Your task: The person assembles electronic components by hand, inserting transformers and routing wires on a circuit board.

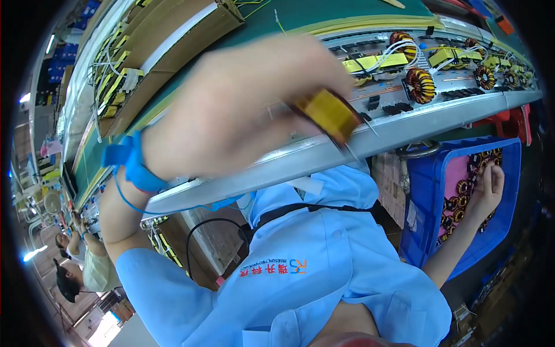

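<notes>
My left hand [254, 104], a blue wrist strap [136, 162] on its wrist, is raised over the metal rail at the bench edge and smeared by motion. Its fingers are closed on a toroidal coil [330, 115] with yellow-copper winding, whose thin wire leads stick out toward the rail. Down at the right, my right hand [488, 188] reaches into a blue plastic bin [419, 191]. Its fingers are loosely bent and apart, above several small wound coils [462, 188] lying on pink lining. No coil shows between those fingers.
A circuit-board assembly [451, 95] with wound coils, yellow-wrapped parts and white wires runs along the rail [289, 162]. At the left stands a cardboard box [191, 46] beside yellow parts. A blue cord [191, 207] trails from the strap. Other people [95, 266] work at the far left.
</notes>
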Action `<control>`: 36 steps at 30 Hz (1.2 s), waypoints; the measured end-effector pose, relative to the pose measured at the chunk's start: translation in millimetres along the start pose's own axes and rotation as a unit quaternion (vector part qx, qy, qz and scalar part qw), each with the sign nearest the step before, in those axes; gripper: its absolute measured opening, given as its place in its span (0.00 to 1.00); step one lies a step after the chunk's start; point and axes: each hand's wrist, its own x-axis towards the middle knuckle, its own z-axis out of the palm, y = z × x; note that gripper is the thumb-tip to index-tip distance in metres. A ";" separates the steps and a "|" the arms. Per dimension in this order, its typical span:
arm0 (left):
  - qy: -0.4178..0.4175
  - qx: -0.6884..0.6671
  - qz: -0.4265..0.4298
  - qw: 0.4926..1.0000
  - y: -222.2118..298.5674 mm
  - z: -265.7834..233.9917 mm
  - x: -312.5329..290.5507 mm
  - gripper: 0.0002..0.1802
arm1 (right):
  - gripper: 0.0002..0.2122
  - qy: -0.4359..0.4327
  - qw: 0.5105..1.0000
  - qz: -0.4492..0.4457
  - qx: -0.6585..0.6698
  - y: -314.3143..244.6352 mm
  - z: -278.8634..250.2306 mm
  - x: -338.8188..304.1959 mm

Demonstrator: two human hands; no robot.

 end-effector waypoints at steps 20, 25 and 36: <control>-0.111 0.264 0.039 0.957 -62.1 -20.1 -47.8 0.19 | 0.20 -0.194 0.929 0.233 -0.214 245.7 -143.5 21.3; -0.070 0.260 0.214 0.939 -101.1 -4.4 -34.4 0.15 | 0.20 -0.181 0.921 0.317 -0.135 226.6 -133.5 19.9; -0.201 0.343 0.185 0.899 -79.2 -1.5 -15.8 0.12 | 0.21 -0.031 0.946 0.321 0.016 113.8 -97.2 14.2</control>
